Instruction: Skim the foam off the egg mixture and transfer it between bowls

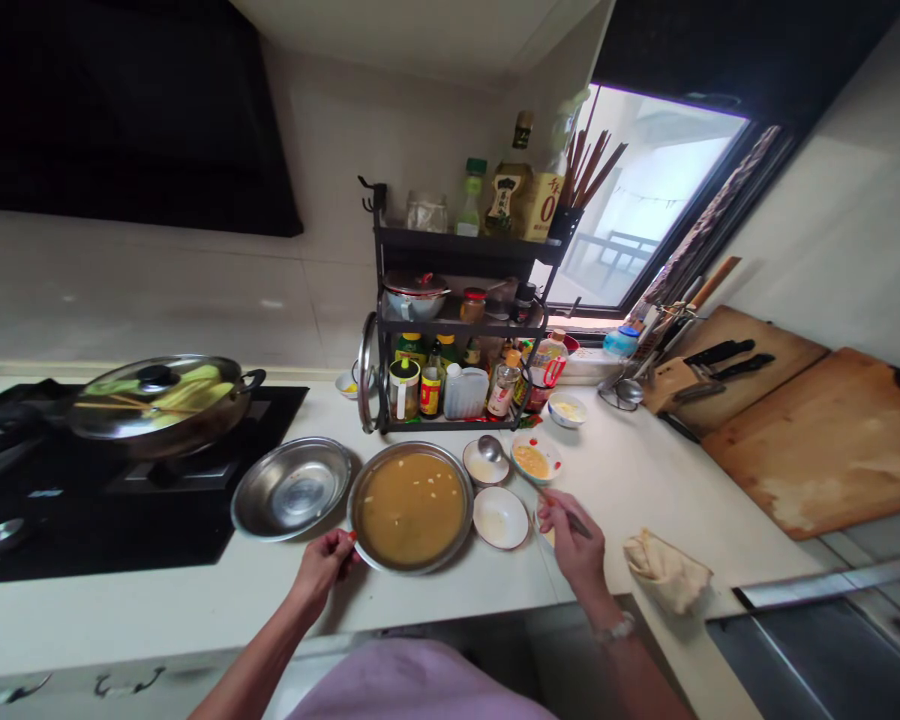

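Note:
My left hand [327,562] pinches the near-left rim of a metal basin [468,528] filled with brown liquid with a few pale bits floating in it. In my right hand [577,545] is the handle of a ladle [489,448]. The ladle's head hangs over a small bowl [477,476] right of the basin. Nearby are a white bowl [501,518] with a little residue and a bowl [537,458] of pale yellow-orange food. Another bowl [544,530] is mostly hidden behind my right hand. Left of the basin sits a second metal basin [292,490].
A lidded pan [161,410] with chopsticks on it stands on the black cooktop [157,530]. A black rack [461,325] of bottles and jars rises behind the basins. To the right are a crumpled cloth [667,570], a knife block [675,385] and cutting boards [825,440].

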### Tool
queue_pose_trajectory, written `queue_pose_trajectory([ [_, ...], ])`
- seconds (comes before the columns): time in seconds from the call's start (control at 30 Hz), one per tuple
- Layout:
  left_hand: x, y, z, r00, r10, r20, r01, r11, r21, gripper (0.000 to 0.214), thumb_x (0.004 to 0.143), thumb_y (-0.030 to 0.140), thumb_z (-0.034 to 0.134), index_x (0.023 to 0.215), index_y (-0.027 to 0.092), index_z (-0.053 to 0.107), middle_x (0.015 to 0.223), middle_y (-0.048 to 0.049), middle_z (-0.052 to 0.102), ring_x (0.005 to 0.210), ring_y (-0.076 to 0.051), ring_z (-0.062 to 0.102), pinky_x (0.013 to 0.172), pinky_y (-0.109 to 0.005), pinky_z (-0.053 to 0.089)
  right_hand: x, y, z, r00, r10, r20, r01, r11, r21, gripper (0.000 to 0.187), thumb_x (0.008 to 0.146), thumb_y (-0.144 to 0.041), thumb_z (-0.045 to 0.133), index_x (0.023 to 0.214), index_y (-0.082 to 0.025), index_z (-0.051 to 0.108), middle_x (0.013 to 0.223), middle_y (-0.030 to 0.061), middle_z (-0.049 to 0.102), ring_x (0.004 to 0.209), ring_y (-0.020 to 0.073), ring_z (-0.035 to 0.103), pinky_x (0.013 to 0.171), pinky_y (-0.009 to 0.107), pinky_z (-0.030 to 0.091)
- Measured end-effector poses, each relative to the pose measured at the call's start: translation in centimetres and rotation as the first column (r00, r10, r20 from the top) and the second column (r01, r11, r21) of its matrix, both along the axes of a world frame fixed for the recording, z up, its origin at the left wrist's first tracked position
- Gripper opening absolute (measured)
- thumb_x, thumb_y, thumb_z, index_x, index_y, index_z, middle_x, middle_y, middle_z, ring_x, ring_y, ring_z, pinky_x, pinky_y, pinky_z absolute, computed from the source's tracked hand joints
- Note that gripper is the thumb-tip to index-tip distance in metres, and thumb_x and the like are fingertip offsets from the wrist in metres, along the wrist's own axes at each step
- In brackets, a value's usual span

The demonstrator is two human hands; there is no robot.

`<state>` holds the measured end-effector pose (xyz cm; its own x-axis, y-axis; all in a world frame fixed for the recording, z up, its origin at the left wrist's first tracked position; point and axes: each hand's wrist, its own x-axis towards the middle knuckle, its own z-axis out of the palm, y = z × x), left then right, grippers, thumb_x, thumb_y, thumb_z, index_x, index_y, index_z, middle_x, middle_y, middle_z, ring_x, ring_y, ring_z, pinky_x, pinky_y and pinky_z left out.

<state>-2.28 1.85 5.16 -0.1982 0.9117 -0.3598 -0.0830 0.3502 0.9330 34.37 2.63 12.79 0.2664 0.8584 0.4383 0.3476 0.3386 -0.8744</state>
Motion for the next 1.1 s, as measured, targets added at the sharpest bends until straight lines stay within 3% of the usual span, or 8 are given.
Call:
queue_pose_trajectory([
  [0.2, 0.1, 0.0, -0.1, 1.0, 0.011, -0.002, -0.011, 1.0, 0.006, 0.043, 0.053, 0.057, 0.068, 0.054, 0.018, 0.05, 0.046, 0.0024, 0.052, 0.039, -0.008, 0.041, 0.041, -0.021, 0.031, -4.3, -1.5, -2.2, 0.977, 0.206, -0.051, -0.212, 0.961, -0.18, 0.031, 0.084, -0.045, 0.055, 0.092, -0.019, 0.07, 0.07, 0.003, 0.064, 0.048, 0.0115, 0.055, 0.047, 0.024, 0.049],
  [0.37, 0.2, -0.1, 0.0, 1.0, 0.018, 0.011, -0.018, 1.0, 0.011, 0.041, 0.053, 0.055, 0.069, 0.054, 0.018, 0.05, 0.046, 0.0023, 0.053, 0.038, -0.008, 0.041, 0.04, -0.021, 0.031, -5.2, -1.6, -3.9, 0.976, 0.119, -0.183, -0.167, 0.946, -0.279, 0.039, 0.084, -0.051, 0.054, 0.093, -0.015, 0.065, 0.056, -0.0006, 0.06, 0.043, 0.0122, 0.054, 0.046, 0.024, 0.047],
  [0.57, 0.1, 0.0, -0.3, 0.999, 0.019, 0.032, -0.02, 1.0, 0.007, 0.042, 0.053, 0.055, 0.069, 0.054, 0.018, 0.05, 0.046, 0.0024, 0.054, 0.038, -0.007, 0.041, 0.04, -0.02, 0.03, -4.9, -0.8, -2.4, 0.91, -0.056, -0.411, -0.078, 0.95, -0.303, 0.045, 0.073, -0.057, 0.064, 0.088, -0.015, 0.062, 0.05, -0.0006, 0.059, 0.042, 0.0155, 0.055, 0.039, 0.024, 0.042],
  [0.9, 0.0, 0.1, -0.5, 0.999, 0.023, 0.023, -0.023, 1.0, 0.005, 0.042, 0.053, 0.055, 0.07, 0.054, 0.018, 0.05, 0.045, 0.003, 0.053, 0.038, -0.007, 0.041, 0.038, -0.02, 0.031, -4.2, -0.5, -0.4, 0.846, -0.138, -0.515, -0.035, 0.95, -0.311, 0.04, 0.066, -0.051, 0.071, 0.082, -0.015, 0.064, 0.05, 0.0004, 0.06, 0.047, 0.0177, 0.058, 0.037, 0.024, 0.039],
  [1.1, -0.1, 0.2, -0.6, 1.0, 0.012, 0.028, -0.012, 1.0, 0.005, 0.045, 0.052, 0.058, 0.071, 0.054, 0.018, 0.051, 0.045, 0.0021, 0.054, 0.038, -0.007, 0.04, 0.038, -0.02, 0.031, -2.9, 0.2, 1.1, 0.798, -0.173, -0.578, -0.003, 0.957, -0.291, 0.03, 0.065, -0.041, 0.071, 0.078, -0.014, 0.064, 0.057, 0.0034, 0.065, 0.047, 0.0136, 0.055, 0.04, 0.022, 0.04],
])
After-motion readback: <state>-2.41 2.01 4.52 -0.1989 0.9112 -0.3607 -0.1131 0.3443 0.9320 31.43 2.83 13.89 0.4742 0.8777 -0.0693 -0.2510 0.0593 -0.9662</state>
